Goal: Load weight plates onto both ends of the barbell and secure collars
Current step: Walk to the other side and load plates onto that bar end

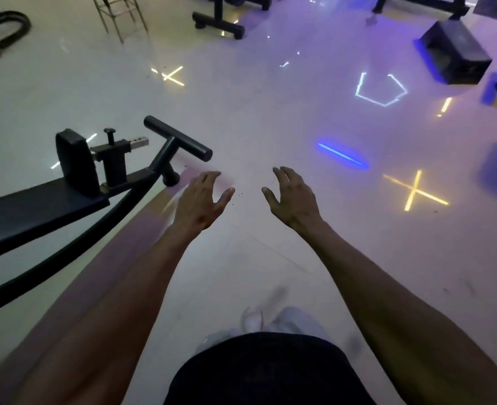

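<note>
Both my arms reach forward over a pale glossy floor. My left hand (202, 200) is open, fingers spread, and holds nothing. My right hand (292, 197) is also open with its fingers apart, about a hand's width to the right of the left one. No barbell, weight plate or collar shows in this view. My dark shorts and pale shoes show at the bottom edge.
A black gym bench (40, 206) with a T-shaped foot bar (177, 138) and an adjuster pin stands at the left, close to my left hand. A black box (454, 51) sits far right. Black machine bases (218, 23) and a metal stool (118, 13) stand at the back. Coloured light patterns lie on the floor.
</note>
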Motion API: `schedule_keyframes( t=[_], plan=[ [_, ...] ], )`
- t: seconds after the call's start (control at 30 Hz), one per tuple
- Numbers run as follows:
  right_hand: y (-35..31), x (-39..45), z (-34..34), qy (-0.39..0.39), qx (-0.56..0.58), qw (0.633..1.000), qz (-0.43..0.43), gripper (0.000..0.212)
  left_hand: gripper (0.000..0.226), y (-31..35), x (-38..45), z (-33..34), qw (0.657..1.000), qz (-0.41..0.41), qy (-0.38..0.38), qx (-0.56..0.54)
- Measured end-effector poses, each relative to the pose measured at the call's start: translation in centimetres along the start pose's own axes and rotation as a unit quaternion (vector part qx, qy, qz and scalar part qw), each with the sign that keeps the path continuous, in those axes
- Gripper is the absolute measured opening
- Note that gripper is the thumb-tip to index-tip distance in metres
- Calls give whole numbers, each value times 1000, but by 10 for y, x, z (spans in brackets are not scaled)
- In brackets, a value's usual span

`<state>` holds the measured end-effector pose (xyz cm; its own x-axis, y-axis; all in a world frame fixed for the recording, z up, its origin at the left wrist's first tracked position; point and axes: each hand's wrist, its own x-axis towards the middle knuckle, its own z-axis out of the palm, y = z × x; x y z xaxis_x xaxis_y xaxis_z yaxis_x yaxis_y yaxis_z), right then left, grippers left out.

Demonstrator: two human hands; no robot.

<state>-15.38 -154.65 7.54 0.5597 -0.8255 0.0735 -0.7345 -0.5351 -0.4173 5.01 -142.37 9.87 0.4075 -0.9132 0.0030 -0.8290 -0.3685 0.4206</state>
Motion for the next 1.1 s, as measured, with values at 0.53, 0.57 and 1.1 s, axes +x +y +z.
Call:
schedule_keyframes(
  t=[0.53, 0.57, 1.1],
  plan=[
    [49, 468, 20, -41, 13, 998, -56, 60, 56, -46, 448, -12, 999, -31, -4, -35],
    [51, 500, 18, -47, 7, 997, -62, 60, 56, -49, 477, -16, 999, -36, -4, -36],
    [-16, 957, 89, -97, -7, 983, -155, 59, 53, -189, 871, -63, 987, -121, 78, -68]
  ],
)
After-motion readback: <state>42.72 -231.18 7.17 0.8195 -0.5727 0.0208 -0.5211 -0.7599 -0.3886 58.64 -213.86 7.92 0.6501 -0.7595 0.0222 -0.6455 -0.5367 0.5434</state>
